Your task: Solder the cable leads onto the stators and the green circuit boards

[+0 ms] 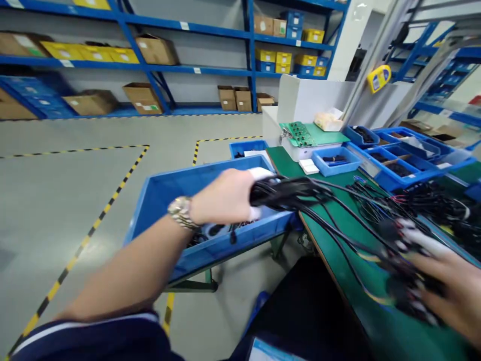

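My left hand [235,195], with a watch on the wrist and white covers on some fingers, is closed around a bundle of black cables [289,193]. It is above a blue bin [161,188], in which dark parts lie. The cables stretch to the right over the green tabletop. At their other end my right hand [443,276], blurred by motion, grips the cluster of black connectors [402,281]. White covers show on its fingers too. Some of the blue bin's contents are hidden behind my left forearm.
On the green table [338,220] are a light-blue tray [336,161], a divided blue organizer [409,150] and a heap of loose cables [432,205]. Green circuit boards [311,134] rest on a white box at the back. Blue shelving [195,27] with cartons stands across the floor.
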`<action>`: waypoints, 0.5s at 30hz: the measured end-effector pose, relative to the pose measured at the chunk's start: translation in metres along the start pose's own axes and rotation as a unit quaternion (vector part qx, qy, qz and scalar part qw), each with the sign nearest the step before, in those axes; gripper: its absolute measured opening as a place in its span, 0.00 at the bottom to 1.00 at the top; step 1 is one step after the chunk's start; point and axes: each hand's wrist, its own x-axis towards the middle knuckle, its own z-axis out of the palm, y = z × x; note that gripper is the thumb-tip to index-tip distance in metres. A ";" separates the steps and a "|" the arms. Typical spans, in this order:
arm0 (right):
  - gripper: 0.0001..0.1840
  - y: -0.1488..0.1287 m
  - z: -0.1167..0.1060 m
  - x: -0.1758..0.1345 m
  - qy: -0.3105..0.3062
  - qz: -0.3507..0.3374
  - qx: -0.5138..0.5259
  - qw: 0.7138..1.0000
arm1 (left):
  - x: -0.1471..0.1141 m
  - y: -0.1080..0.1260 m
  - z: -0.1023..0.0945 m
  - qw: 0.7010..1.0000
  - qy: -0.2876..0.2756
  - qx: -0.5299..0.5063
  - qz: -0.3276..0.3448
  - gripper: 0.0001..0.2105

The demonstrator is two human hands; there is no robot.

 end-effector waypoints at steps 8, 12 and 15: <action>0.10 -0.166 0.109 0.263 -0.163 -0.159 -0.091 0.969 | -0.059 -0.180 0.031 0.840 0.105 -0.347 -0.404 0.22; 0.16 -0.196 0.196 0.315 -0.195 -0.172 -0.112 0.959 | -0.063 -0.229 0.066 0.766 0.107 -0.400 -0.492 0.18; 0.17 -0.207 0.248 0.334 -0.216 -0.179 -0.120 0.952 | -0.066 -0.251 0.088 0.765 0.120 -0.355 -0.523 0.19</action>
